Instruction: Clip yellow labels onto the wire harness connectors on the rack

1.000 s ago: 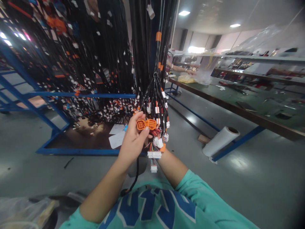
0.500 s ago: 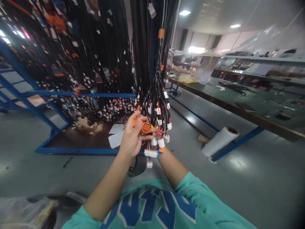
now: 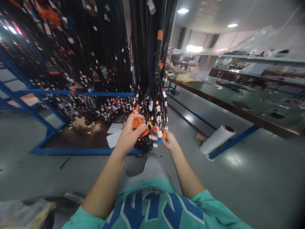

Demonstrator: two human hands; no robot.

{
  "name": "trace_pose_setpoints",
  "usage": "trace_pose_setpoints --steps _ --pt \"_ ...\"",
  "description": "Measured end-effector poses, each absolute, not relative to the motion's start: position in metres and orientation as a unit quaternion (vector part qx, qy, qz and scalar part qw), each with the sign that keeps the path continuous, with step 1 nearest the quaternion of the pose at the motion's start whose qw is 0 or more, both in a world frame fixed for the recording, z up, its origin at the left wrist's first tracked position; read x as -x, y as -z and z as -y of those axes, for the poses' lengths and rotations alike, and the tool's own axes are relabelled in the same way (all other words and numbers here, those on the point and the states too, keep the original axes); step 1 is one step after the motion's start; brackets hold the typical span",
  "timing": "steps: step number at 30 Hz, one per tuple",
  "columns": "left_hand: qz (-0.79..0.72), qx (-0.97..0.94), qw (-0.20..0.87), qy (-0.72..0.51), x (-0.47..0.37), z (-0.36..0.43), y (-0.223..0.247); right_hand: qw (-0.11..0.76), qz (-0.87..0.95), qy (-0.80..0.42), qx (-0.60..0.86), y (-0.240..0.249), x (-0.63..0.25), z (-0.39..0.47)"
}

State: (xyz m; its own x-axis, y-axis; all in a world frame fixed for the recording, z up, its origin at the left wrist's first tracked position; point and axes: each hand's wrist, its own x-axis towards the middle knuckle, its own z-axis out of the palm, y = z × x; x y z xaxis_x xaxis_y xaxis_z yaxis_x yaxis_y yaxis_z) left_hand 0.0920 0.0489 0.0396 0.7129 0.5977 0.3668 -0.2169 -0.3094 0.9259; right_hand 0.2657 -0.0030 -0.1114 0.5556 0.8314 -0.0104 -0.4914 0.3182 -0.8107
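Observation:
My left hand (image 3: 130, 132) is closed on an orange connector (image 3: 137, 123), its thumb across the front. Just right of it hangs a black wire harness (image 3: 156, 90), fanning out into branches with white, red and blue connectors at their ends. My right hand (image 3: 170, 141) is at the lower right of this bunch, its fingertips pressed against an orange connector (image 3: 163, 136). A blue connector (image 3: 159, 140) hangs beside those fingertips. White connectors (image 3: 153, 137) between the hands are blurred.
Many black harnesses (image 3: 83, 54) hang on a blue rack (image 3: 78, 93) at the left. Papers (image 3: 113, 140) lie on its base. At the right are a workbench (image 3: 214, 98), a white film roll (image 3: 218, 138) and a person's arm (image 3: 177, 70).
My right hand has come out from behind the connectors to their right side. The orange connector in my left hand has turned, and the hanging connectors have shifted.

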Motion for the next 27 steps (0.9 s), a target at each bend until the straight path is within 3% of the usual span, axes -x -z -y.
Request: trace_pose_setpoints --steps 6,12,21,27 --pt "-0.103 -0.771 0.541 -0.319 -0.098 -0.063 -0.036 0.801 0.125 -0.427 0.400 0.115 -0.274 0.061" --pt "-0.075 -0.815 0.487 -0.304 -0.105 -0.062 -0.038 0.809 0.205 -0.361 0.416 0.060 -0.245 0.086" --pt "-0.057 -0.658 0.673 -0.333 -0.112 -0.051 -0.030 0.800 0.294 -0.320 0.413 0.011 -0.217 0.084" --pt "-0.045 -0.671 0.682 -0.287 -0.112 -0.051 -0.031 0.796 0.329 -0.299 0.411 0.008 -0.215 0.082"
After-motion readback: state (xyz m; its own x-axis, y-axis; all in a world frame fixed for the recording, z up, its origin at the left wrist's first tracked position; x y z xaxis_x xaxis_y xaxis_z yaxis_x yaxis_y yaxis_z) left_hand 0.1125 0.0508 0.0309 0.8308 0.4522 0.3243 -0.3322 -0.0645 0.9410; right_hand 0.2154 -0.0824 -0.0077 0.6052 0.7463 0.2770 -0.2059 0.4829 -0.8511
